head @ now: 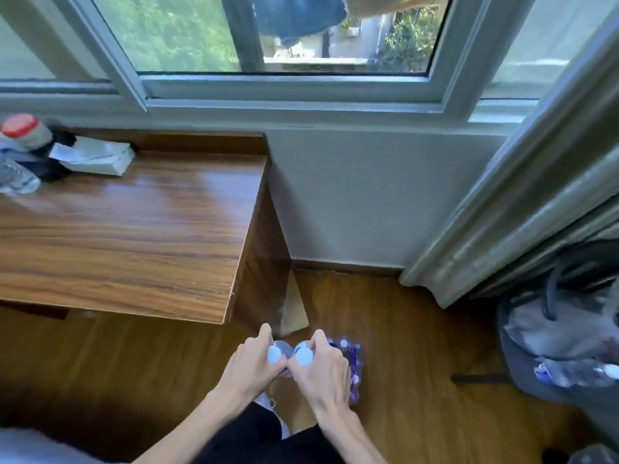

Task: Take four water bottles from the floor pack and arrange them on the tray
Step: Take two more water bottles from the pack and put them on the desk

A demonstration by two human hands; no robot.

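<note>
A plastic-wrapped pack of water bottles (353, 366) with purple print and white caps sits on the wooden floor to the right of the desk. My left hand (249, 365) is closed around one clear bottle (276, 353) by its neck, white cap up. My right hand (321, 370) grips a second bottle (304, 356) the same way. The two bottles touch side by side just above the left end of the pack. No tray is in view.
A wooden desk (134, 236) fills the left, with a red-capped bottle (23, 132), a clear bottle (16, 179) and a white box (97, 159) at its far left. Window wall behind. A curtain (502, 212) and a grey bag (562, 336) stand at right.
</note>
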